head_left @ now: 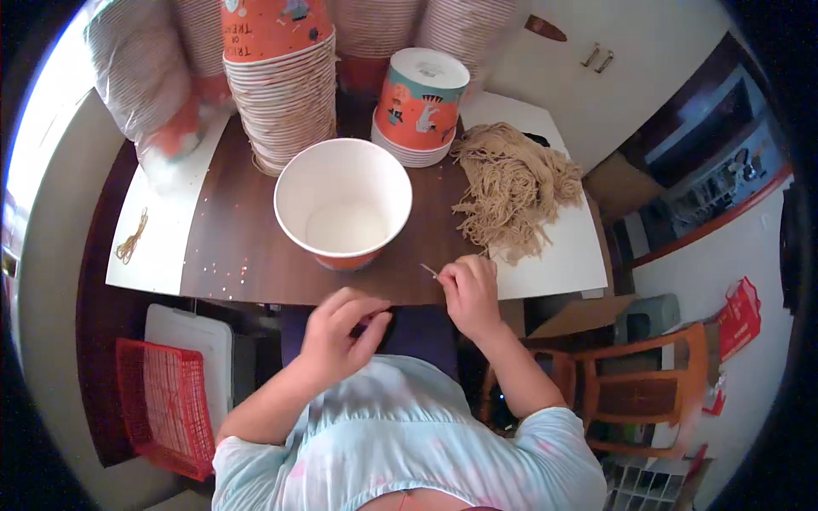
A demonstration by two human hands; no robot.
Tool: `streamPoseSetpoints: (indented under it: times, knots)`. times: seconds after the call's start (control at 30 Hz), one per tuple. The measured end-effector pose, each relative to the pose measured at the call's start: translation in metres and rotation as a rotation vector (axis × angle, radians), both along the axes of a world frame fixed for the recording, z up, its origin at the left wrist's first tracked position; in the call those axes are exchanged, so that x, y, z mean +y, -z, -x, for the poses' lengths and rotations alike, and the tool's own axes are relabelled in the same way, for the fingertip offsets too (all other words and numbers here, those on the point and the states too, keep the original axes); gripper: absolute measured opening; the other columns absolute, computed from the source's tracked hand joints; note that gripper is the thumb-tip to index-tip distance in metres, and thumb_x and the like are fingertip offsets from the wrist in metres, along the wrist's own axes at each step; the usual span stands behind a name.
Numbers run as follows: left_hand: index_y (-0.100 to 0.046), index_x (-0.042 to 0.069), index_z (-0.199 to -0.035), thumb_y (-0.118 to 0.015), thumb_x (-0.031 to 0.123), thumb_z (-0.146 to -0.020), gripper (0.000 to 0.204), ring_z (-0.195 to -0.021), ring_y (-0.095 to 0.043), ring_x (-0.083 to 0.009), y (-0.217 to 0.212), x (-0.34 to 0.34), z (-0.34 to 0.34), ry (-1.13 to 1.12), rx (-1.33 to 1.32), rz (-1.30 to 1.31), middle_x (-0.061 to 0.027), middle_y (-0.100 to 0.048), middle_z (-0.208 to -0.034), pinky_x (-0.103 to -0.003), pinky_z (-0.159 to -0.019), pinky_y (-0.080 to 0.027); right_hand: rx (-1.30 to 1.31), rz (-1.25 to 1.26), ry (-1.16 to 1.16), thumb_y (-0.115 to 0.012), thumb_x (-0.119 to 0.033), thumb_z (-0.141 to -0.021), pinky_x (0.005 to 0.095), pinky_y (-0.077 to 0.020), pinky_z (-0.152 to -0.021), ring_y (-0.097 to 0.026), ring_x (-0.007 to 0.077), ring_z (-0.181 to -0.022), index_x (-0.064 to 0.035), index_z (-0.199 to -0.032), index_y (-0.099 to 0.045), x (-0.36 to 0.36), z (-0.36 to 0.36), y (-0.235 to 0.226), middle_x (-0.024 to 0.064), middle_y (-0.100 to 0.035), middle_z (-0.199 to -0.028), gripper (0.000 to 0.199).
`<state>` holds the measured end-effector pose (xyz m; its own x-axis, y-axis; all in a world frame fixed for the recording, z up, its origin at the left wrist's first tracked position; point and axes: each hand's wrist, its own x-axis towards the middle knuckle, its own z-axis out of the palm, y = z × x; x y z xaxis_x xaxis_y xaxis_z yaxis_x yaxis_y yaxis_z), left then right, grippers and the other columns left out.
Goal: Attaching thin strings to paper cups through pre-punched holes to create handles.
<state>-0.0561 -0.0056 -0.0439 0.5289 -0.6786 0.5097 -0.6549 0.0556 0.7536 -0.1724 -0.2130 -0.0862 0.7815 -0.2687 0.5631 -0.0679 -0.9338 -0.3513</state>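
A large white-lined paper bucket [341, 192] stands upright on the table in front of me, its inside bare and its orange outer wall showing below the rim. My right hand [470, 296] is at the table's front edge, right of the bucket, pinching a thin tan cord [430, 271] whose end sticks out to the left. My left hand [345, 330] hovers by the same edge, below the bucket, fingers loosely curled with a gap to the thumb and nothing visible in it. A tangled heap of tan cords [515, 187] lies at the right.
Behind the bucket rise a tall stack of nested buckets [285, 106] and a shorter upside-down stack [423, 106]. Plastic-wrapped stacks [141, 72] stand at the back left. A small cord bundle [130, 237] lies on the left. Below are a red basket [166, 404] and a wooden chair [635, 387].
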Motion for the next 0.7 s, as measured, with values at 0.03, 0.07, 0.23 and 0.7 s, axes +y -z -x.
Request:
streamPoseSetpoints:
  times: [0.03, 0.07, 0.23, 0.7]
  knots:
    - [-0.065, 0.001, -0.098, -0.068, 0.007, -0.080, 0.019, -0.072, -0.060, -0.0191, 0.004, -0.005, 0.008, 0.048, 0.295, -0.119, -0.0089, -0.062, -0.083, -0.028, -0.063, -0.048, 0.007, -0.007, -0.006, -0.067, -0.008, -0.074, 0.0412, -0.0369, -0.077, -0.052, 0.0290, -0.083, -0.0099, -0.086, -0.056, 0.006, 0.002, -0.005, 0.0066, -0.054, -0.090, 0.017]
    - [-0.065, -0.001, -0.102, -0.066, 0.015, -0.086, 0.022, -0.073, -0.060, -0.0130, 0.018, -0.010, 0.014, 0.104, 0.706, -0.149, -0.0066, -0.064, -0.086, -0.025, -0.065, -0.049, -0.005, 0.003, -0.056, -0.067, -0.009, -0.074, 0.0423, -0.0378, -0.079, -0.053, 0.0289, -0.086, -0.0097, -0.085, -0.055, 0.013, 0.005, -0.010, 0.0067, -0.055, -0.091, 0.017]
    - [-0.065, -0.001, -0.103, -0.062, 0.017, -0.090, 0.023, -0.071, -0.059, -0.0087, 0.025, -0.029, 0.000, 0.287, 1.277, -0.121, -0.0061, -0.066, -0.091, -0.022, -0.065, -0.050, -0.092, 0.058, -0.222, -0.068, -0.010, -0.075, 0.0465, -0.0410, -0.082, -0.055, 0.0284, -0.096, -0.0094, -0.086, -0.054, 0.026, 0.002, -0.021, 0.0069, -0.057, -0.099, 0.018]
    - [-0.064, -0.003, -0.082, -0.059, 0.005, -0.088, 0.011, -0.058, -0.057, -0.0069, -0.068, 0.047, -0.009, -0.112, 0.658, 0.209, -0.0066, -0.064, -0.072, -0.019, -0.051, -0.045, 0.383, 0.139, 0.336, -0.062, -0.010, -0.078, 0.0441, -0.0439, -0.084, -0.055, 0.0360, -0.098, -0.0043, -0.101, -0.062, -0.130, -0.012, 0.006, 0.0162, -0.062, -0.100, 0.024]
